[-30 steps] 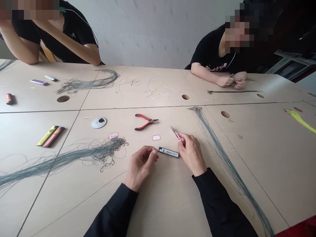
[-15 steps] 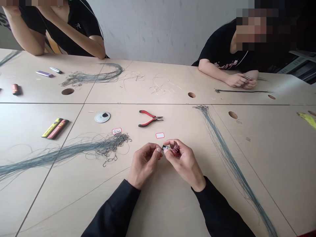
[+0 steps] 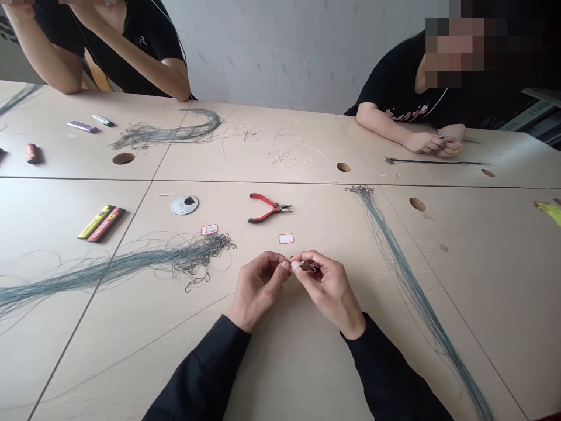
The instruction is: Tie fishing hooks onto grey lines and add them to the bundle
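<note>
My left hand and my right hand meet fingertip to fingertip above the table. Pinched in my left hand is a thin line that trails down to the left. A small dark reddish object sits in the curled fingers of my right hand; its shape is mostly hidden. What lies between the two thumbs is too small to tell. Just beyond the hands are a red-edged label and red-handled pliers, jaws apart. Left of my left hand lies a bundle of hooks and lines.
Another line bundle runs down the right side. At the left are yellow and red packs and a round disc. Two people sit across the table; one person's hands hold something small. A curved line bundle lies farther back.
The dark-and-white piece seen between my fingertips before is now mostly hidden, and my right thumb and fingers are closer to my left fingertips. The whole view has shifted slightly.
</note>
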Demonstrator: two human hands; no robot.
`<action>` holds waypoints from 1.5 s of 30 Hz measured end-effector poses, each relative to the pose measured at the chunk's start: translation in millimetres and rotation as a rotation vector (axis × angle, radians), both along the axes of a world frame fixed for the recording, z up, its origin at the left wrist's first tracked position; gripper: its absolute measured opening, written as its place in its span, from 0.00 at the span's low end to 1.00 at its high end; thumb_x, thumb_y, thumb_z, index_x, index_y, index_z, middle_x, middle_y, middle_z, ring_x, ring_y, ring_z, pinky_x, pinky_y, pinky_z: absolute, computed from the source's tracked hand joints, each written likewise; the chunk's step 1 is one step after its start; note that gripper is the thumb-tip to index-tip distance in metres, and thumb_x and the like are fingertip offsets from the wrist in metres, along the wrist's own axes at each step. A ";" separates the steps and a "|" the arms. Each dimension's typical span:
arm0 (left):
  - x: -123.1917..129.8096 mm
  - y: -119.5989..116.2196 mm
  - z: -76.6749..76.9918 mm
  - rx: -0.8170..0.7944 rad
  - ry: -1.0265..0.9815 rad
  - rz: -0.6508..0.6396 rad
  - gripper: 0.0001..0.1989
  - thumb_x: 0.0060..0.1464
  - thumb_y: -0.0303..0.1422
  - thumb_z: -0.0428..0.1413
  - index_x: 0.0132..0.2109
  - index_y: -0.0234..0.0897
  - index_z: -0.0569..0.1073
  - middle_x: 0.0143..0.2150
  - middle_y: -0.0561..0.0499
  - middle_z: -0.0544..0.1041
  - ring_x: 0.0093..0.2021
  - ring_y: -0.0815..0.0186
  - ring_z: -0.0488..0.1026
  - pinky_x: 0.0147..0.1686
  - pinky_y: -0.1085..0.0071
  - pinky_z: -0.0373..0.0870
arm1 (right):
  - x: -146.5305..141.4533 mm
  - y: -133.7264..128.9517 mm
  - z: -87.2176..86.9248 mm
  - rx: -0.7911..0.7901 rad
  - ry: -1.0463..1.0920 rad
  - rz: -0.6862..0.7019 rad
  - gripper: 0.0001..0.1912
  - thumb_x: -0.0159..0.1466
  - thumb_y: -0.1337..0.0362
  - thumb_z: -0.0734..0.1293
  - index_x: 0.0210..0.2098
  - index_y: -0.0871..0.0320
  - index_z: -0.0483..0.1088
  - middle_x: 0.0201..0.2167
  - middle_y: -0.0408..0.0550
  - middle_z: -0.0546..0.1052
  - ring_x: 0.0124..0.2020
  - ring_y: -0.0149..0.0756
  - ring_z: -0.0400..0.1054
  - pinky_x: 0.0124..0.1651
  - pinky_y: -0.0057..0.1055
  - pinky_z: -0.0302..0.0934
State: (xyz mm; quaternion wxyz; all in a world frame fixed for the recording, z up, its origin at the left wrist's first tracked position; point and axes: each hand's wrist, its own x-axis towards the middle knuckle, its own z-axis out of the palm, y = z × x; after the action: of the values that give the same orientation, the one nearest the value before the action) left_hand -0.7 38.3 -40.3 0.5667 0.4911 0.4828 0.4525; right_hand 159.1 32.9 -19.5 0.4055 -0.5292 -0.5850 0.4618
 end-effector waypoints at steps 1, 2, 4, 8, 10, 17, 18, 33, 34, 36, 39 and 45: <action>-0.1 0.0 0.2 0.001 0.002 -0.001 0.13 0.61 0.41 0.59 0.37 0.34 0.75 0.30 0.50 0.76 0.30 0.66 0.70 0.32 0.71 0.66 | 0.1 0.1 -0.1 -0.003 -0.002 0.000 0.08 0.68 0.59 0.69 0.39 0.57 0.76 0.29 0.42 0.77 0.28 0.31 0.69 0.33 0.25 0.64; -0.2 -0.1 0.5 0.002 0.005 0.000 0.12 0.61 0.40 0.59 0.37 0.34 0.75 0.30 0.50 0.76 0.30 0.66 0.70 0.32 0.71 0.66 | 0.1 0.2 -0.4 -0.005 -0.004 -0.001 0.08 0.68 0.60 0.69 0.39 0.58 0.76 0.29 0.42 0.77 0.28 0.31 0.68 0.33 0.26 0.64; -0.4 0.0 1.3 0.001 0.009 0.000 0.12 0.61 0.40 0.58 0.37 0.34 0.75 0.30 0.50 0.76 0.31 0.66 0.71 0.32 0.70 0.66 | 0.0 0.1 -0.9 -0.009 -0.012 0.001 0.07 0.68 0.60 0.69 0.38 0.58 0.75 0.29 0.42 0.77 0.28 0.31 0.68 0.33 0.26 0.63; -0.6 0.4 1.7 -0.006 0.006 0.000 0.12 0.60 0.40 0.59 0.38 0.34 0.76 0.31 0.49 0.77 0.31 0.65 0.72 0.33 0.69 0.68 | 0.1 -0.4 -1.4 -0.014 -0.025 0.010 0.09 0.69 0.58 0.68 0.39 0.58 0.74 0.29 0.42 0.76 0.28 0.31 0.68 0.32 0.26 0.62; -0.5 0.7 1.4 -0.009 0.010 0.000 0.12 0.59 0.40 0.60 0.39 0.34 0.77 0.32 0.48 0.78 0.31 0.65 0.72 0.33 0.69 0.68 | 0.5 -0.5 -1.5 -0.017 -0.030 0.016 0.10 0.70 0.57 0.67 0.39 0.58 0.74 0.29 0.42 0.76 0.28 0.31 0.67 0.32 0.26 0.62; 0.1 0.8 1.5 0.010 0.001 0.008 0.12 0.59 0.40 0.60 0.37 0.34 0.75 0.30 0.49 0.77 0.31 0.66 0.72 0.33 0.71 0.68 | -0.7 -0.9 -2.1 -0.039 -0.038 0.002 0.08 0.68 0.59 0.68 0.39 0.58 0.73 0.30 0.41 0.75 0.28 0.31 0.65 0.32 0.27 0.60; 0.3 0.7 1.3 0.008 -0.007 0.009 0.12 0.60 0.40 0.60 0.37 0.34 0.75 0.30 0.49 0.77 0.31 0.66 0.72 0.33 0.71 0.69 | -1.0 -0.9 -1.9 -0.045 -0.040 -0.004 0.08 0.68 0.59 0.68 0.39 0.58 0.73 0.29 0.41 0.74 0.28 0.31 0.64 0.32 0.27 0.60; -0.6 3.6 8.8 -0.025 -0.199 0.060 0.18 0.59 0.47 0.62 0.36 0.35 0.71 0.26 0.54 0.74 0.27 0.69 0.70 0.32 0.72 0.70 | -4.7 -5.3 3.6 -0.018 -0.081 0.144 0.14 0.76 0.51 0.58 0.44 0.54 0.65 0.27 0.38 0.67 0.24 0.30 0.56 0.28 0.29 0.52; -0.6 3.4 8.6 -0.030 -0.210 0.060 0.19 0.59 0.47 0.62 0.36 0.35 0.71 0.26 0.54 0.74 0.27 0.70 0.70 0.32 0.73 0.69 | -5.0 -5.9 3.2 -0.025 -0.078 0.138 0.13 0.74 0.51 0.61 0.43 0.54 0.65 0.26 0.37 0.67 0.23 0.30 0.56 0.28 0.28 0.53; -0.6 2.4 7.1 -0.039 -0.219 0.043 0.18 0.59 0.47 0.63 0.37 0.35 0.71 0.28 0.54 0.73 0.28 0.70 0.70 0.31 0.73 0.69 | -5.3 -6.6 2.4 -0.044 -0.065 0.081 0.12 0.71 0.52 0.66 0.43 0.54 0.67 0.22 0.34 0.62 0.22 0.30 0.55 0.27 0.27 0.54; -0.4 0.6 3.6 -0.030 -0.198 -0.017 0.16 0.62 0.45 0.61 0.38 0.35 0.72 0.29 0.54 0.73 0.29 0.70 0.70 0.33 0.73 0.69 | -5.2 -5.9 2.8 -0.035 -0.057 -0.009 0.11 0.70 0.54 0.67 0.43 0.55 0.70 0.19 0.33 0.58 0.20 0.30 0.54 0.25 0.27 0.54; 1.1 -1.0 2.9 -0.035 -0.139 -0.059 0.17 0.62 0.46 0.60 0.38 0.34 0.73 0.28 0.52 0.73 0.29 0.69 0.69 0.31 0.72 0.66 | -4.3 -4.1 5.3 -0.005 -0.104 -0.014 0.13 0.71 0.56 0.65 0.33 0.56 0.71 0.22 0.40 0.71 0.21 0.29 0.57 0.25 0.28 0.55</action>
State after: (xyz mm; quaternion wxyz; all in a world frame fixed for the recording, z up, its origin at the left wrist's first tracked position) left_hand 0.3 37.4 -37.4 0.6204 0.4627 0.4352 0.4600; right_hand 154.7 28.7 -14.1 0.3765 -0.5574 -0.6004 0.4324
